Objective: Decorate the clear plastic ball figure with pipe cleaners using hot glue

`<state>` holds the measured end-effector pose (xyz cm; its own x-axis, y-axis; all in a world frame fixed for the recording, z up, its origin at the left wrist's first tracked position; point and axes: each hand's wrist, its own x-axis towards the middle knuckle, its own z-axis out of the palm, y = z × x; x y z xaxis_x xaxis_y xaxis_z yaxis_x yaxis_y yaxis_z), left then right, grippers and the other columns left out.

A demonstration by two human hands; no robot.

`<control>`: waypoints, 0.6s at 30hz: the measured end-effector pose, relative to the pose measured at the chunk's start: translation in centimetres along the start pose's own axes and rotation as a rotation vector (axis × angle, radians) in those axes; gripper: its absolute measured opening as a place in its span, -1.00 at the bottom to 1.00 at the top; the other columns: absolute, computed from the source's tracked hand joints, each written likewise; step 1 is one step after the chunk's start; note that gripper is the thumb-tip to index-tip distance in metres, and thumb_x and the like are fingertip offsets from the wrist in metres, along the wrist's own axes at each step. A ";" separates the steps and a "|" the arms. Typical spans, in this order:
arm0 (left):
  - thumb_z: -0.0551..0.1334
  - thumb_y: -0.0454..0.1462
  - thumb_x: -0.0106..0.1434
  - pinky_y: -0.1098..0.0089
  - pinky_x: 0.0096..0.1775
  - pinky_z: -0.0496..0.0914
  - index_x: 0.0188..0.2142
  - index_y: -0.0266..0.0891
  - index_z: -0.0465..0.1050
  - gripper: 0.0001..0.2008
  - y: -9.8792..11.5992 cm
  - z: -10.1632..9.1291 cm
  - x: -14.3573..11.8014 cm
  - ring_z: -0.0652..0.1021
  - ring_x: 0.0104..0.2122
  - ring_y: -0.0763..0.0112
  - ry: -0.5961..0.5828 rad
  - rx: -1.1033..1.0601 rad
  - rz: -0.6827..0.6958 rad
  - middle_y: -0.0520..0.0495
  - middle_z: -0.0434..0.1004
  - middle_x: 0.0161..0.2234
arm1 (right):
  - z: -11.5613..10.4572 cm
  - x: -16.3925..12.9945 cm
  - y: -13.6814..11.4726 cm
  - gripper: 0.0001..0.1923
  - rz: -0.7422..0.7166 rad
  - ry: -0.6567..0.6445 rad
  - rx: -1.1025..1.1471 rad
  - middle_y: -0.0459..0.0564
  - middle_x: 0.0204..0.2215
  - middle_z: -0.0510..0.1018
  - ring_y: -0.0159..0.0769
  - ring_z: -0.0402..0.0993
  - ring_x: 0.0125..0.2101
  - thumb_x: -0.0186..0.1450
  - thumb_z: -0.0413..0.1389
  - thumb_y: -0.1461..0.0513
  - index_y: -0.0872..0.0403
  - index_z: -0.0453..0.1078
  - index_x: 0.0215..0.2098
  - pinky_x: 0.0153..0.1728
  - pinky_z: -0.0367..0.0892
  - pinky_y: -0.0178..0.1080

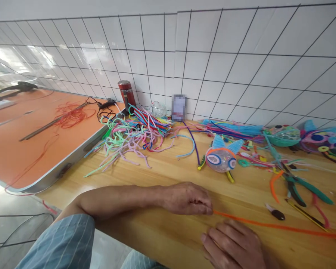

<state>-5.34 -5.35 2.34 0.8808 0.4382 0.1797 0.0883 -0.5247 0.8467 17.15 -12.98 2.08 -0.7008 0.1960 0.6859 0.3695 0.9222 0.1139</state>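
My left hand (189, 198) is closed, its fingers pinching one end of an orange pipe cleaner (257, 222). From there the pipe cleaner stretches right across the table and out of view. Just below it, my right hand (232, 243) rests near the table's front edge, fingers loosely bent and slightly apart, with nothing visible in them. Beyond my hands stands a clear round craft figure (221, 160) with ringed eyes, an orange band, blue pipe-cleaner ears and yellow feet. Green-handled pliers (310, 188) and a small dark-handled blade (277, 213) lie to the right.
A tangled heap of coloured pipe cleaners (134, 138) covers the back left. Blue and purple bundles (232, 130) lie by the wall. Two more craft figures (285, 135) sit at back right. A red flask (126, 93) and a phone (179, 108) stand behind; an orange table (39, 127) adjoins left.
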 end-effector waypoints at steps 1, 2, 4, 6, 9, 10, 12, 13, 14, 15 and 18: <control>0.17 -0.25 0.54 0.45 -0.08 0.50 -0.17 -0.28 0.58 -0.78 -0.5 0.3 0.0 0.63 -0.17 0.36 0.007 0.125 0.004 -0.15 0.67 -0.21 | -0.3 0.3 0.3 -0.93 0.024 0.018 -0.059 -0.11 -0.39 0.71 -0.35 0.61 -0.31 0.47 0.20 0.27 0.02 0.54 -0.10 -0.15 0.43 -0.22; 0.15 -0.24 0.55 0.44 -0.09 0.49 -0.17 -0.27 0.57 -0.76 -1.0 0.5 0.0 0.63 -0.17 0.34 0.021 0.240 0.002 -0.16 0.66 -0.21 | -0.4 0.5 0.7 -0.91 0.064 0.024 -0.122 -0.07 -0.35 0.73 -0.31 0.62 -0.25 0.47 0.19 0.27 0.03 0.53 -0.08 -0.10 0.43 -0.19; 0.12 -0.21 0.57 0.44 -0.13 0.48 -0.16 -0.24 0.56 -0.73 -1.9 1.0 -0.1 0.64 -0.19 0.33 0.060 0.388 -0.007 -0.15 0.65 -0.21 | -0.3 0.7 1.7 -0.85 0.169 -0.003 -0.223 0.04 -0.26 0.74 -0.22 0.64 -0.18 0.48 0.18 0.26 0.09 0.53 -0.01 -0.04 0.44 -0.15; 0.08 -0.20 0.59 0.45 -0.14 0.47 -0.17 -0.24 0.54 -0.70 -2.6 1.3 -0.1 0.64 -0.22 0.35 0.100 0.424 0.000 -0.15 0.63 -0.23 | 0.3 0.4 2.8 -0.80 0.260 -0.057 -0.258 0.11 -0.20 0.74 -0.20 0.66 -0.18 0.50 0.15 0.25 0.14 0.51 0.04 -0.05 0.46 -0.15; 0.04 -0.18 0.61 0.46 -0.15 0.46 -0.17 -0.26 0.53 -0.66 -3.2 1.4 -0.1 0.64 -0.24 0.36 0.167 0.390 0.025 -0.15 0.63 -0.26 | 1.4 -0.6 3.9 -0.82 0.319 -0.116 -0.204 0.06 -0.24 0.73 -0.29 0.66 -0.28 0.53 0.11 0.26 0.12 0.51 0.03 -0.14 0.48 -0.24; 0.04 -0.18 0.61 0.45 -0.16 0.46 -0.17 -0.27 0.54 -0.65 -3.3 1.5 -0.1 0.64 -0.24 0.35 0.185 0.383 0.034 -0.16 0.63 -0.27 | 1.7 -1.0 4.1 -0.82 0.327 -0.128 -0.183 0.02 -0.28 0.72 -0.32 0.66 -0.31 0.54 0.10 0.26 0.11 0.51 0.02 -0.18 0.47 -0.27; 0.04 -0.18 0.61 0.45 -0.17 0.46 -0.14 -0.29 0.55 -0.65 -3.6 1.5 -0.1 0.64 -0.25 0.34 0.207 0.381 0.040 -0.16 0.63 -0.27 | 2.0 -1.5 4.1 -0.83 0.344 -0.137 -0.156 -0.02 -0.35 0.70 -0.37 0.64 -0.38 0.55 0.08 0.27 0.09 0.52 -0.02 -0.23 0.46 -0.31; 0.04 -0.18 0.61 0.44 -0.17 0.46 -0.14 -0.29 0.56 -0.65 -3.7 1.5 -0.1 0.64 -0.25 0.33 0.216 0.387 0.030 -0.16 0.63 -0.28 | 2.1 -1.7 4.0 -0.83 0.355 -0.138 -0.151 -0.04 -0.37 0.69 -0.38 0.63 -0.40 0.55 0.07 0.28 0.09 0.52 -0.05 -0.25 0.45 -0.32; 0.05 -0.18 0.60 0.44 -0.17 0.47 -0.13 -0.29 0.57 -0.64 -3.9 1.5 -0.1 0.64 -0.25 0.33 0.222 0.397 0.014 -0.16 0.63 -0.28 | 2.2 -1.7 3.9 -0.84 0.369 -0.138 -0.149 -0.05 -0.39 0.69 -0.39 0.63 -0.41 0.55 0.08 0.30 0.08 0.53 -0.08 -0.26 0.45 -0.32; 0.05 -0.18 0.60 0.44 -0.17 0.47 -0.13 -0.28 0.58 -0.65 -4.0 1.6 -0.1 0.64 -0.25 0.33 0.226 0.409 -0.007 -0.16 0.63 -0.28 | 2.2 -1.8 3.8 -0.84 0.381 -0.138 -0.145 -0.06 -0.39 0.69 -0.40 0.63 -0.42 0.54 0.08 0.31 0.07 0.53 -0.10 -0.26 0.44 -0.33; 0.06 -0.20 0.59 0.45 -0.15 0.47 -0.12 -0.26 0.60 -0.66 -4.1 1.5 -0.2 0.65 -0.23 0.34 0.226 0.452 -0.073 -0.15 0.63 -0.27 | 2.3 -1.7 3.7 -0.82 0.413 -0.134 -0.131 -0.07 -0.38 0.69 -0.41 0.63 -0.41 0.54 0.08 0.32 0.05 0.52 -0.16 -0.27 0.43 -0.33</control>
<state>-5.13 -4.39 -1.91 0.7468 0.6058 0.2745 0.3822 -0.7287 0.5683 18.33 -9.19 -0.30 -0.5485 0.5879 0.5946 0.7026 0.7096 -0.0535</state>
